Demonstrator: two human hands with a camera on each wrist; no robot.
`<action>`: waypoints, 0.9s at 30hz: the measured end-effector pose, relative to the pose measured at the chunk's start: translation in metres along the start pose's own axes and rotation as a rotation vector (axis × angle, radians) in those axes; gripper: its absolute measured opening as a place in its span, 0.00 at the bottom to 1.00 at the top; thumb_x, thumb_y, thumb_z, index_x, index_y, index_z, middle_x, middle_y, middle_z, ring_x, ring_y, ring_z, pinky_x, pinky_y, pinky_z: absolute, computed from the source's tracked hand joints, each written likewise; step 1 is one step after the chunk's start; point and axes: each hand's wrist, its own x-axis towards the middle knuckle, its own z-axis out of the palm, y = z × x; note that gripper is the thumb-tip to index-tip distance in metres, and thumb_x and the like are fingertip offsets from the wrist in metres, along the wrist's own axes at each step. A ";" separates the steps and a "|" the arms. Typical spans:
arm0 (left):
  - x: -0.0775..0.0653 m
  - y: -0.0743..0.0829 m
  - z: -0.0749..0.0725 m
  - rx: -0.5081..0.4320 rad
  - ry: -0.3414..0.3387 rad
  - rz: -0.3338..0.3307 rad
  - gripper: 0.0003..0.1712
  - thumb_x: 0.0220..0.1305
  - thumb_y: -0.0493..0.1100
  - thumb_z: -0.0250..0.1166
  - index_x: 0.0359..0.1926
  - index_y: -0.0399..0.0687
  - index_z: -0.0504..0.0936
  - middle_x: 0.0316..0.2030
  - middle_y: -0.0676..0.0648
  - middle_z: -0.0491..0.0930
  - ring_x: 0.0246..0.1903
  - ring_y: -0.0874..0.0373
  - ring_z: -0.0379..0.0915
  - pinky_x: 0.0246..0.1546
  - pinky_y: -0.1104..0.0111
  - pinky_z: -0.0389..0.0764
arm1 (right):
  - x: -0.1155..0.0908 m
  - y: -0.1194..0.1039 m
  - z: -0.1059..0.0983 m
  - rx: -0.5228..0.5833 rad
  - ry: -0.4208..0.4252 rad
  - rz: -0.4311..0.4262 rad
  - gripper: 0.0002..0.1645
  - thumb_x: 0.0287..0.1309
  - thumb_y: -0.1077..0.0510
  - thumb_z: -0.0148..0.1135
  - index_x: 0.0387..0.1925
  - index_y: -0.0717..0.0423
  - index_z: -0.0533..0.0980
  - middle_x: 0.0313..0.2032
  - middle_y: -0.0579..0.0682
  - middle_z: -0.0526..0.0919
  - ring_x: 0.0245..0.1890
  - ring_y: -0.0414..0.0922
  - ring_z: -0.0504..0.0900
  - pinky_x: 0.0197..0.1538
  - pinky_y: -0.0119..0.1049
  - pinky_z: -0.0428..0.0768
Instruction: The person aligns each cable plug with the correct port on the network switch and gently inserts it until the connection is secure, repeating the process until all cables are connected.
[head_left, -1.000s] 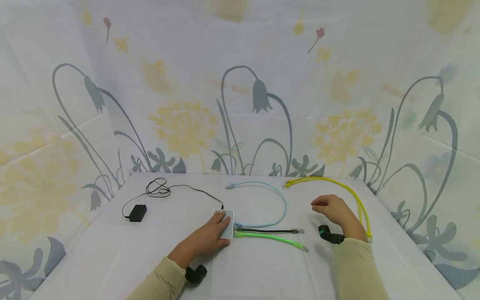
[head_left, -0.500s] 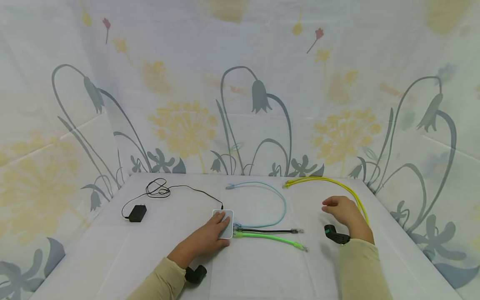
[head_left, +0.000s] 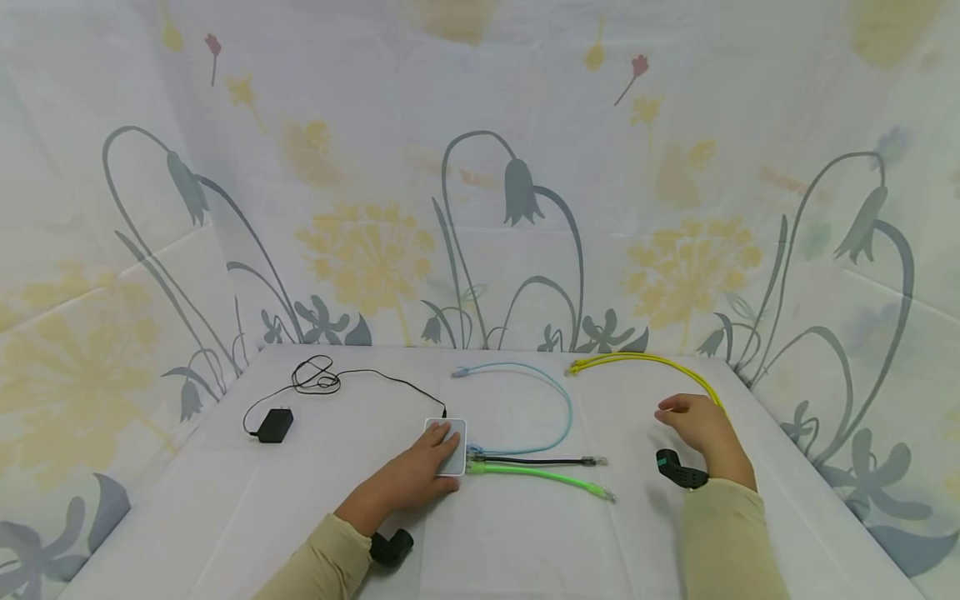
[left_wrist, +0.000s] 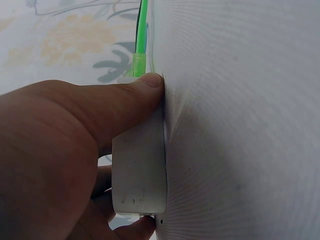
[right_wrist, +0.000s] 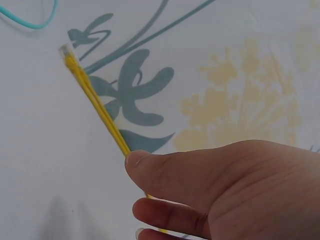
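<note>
My left hand (head_left: 412, 475) grips a small white network box (left_wrist: 140, 170); the thumb lies on its near side and the fingers reach over its top and far end. A green network cable (head_left: 536, 472), a black network cable (head_left: 532, 461) and a light blue network cable (head_left: 570, 408) run from the box's right side, their other plugs loose on the table. My right hand (head_left: 701, 425) hovers over the right of the table, thumb and fingers apart, holding nothing. Behind it lie yellow network cables (right_wrist: 102, 110), partly hidden by the hand.
A black power adapter (head_left: 275, 426) lies at the left; its thin cord (head_left: 375, 372) loops across to the back of the box. A white cloth covers the table (head_left: 517, 550), and a flower-printed curtain (head_left: 480, 250) stands behind and at both sides.
My right hand has moved to the right and slightly nearer me, covering more of the yellow network cables' near end. The left hand stays on the white network box.
</note>
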 end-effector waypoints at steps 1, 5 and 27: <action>0.000 0.000 0.000 0.001 0.001 0.001 0.42 0.65 0.52 0.63 0.73 0.40 0.59 0.75 0.37 0.49 0.75 0.41 0.41 0.71 0.49 0.56 | 0.000 0.001 0.000 0.001 0.002 0.004 0.23 0.64 0.49 0.57 0.52 0.64 0.77 0.51 0.68 0.80 0.49 0.63 0.78 0.49 0.55 0.76; 0.000 0.000 0.001 -0.002 0.003 0.001 0.42 0.65 0.52 0.63 0.73 0.40 0.59 0.75 0.37 0.49 0.75 0.41 0.40 0.71 0.49 0.56 | 0.000 0.005 -0.001 0.004 0.003 0.021 0.24 0.64 0.48 0.57 0.52 0.63 0.77 0.51 0.68 0.80 0.49 0.64 0.78 0.50 0.57 0.75; 0.000 0.000 0.001 -0.015 0.002 -0.017 0.42 0.65 0.52 0.63 0.73 0.42 0.58 0.75 0.39 0.49 0.76 0.42 0.40 0.71 0.49 0.57 | 0.000 0.015 0.001 0.019 0.005 0.086 0.29 0.67 0.45 0.51 0.53 0.65 0.76 0.52 0.68 0.79 0.52 0.66 0.75 0.52 0.59 0.73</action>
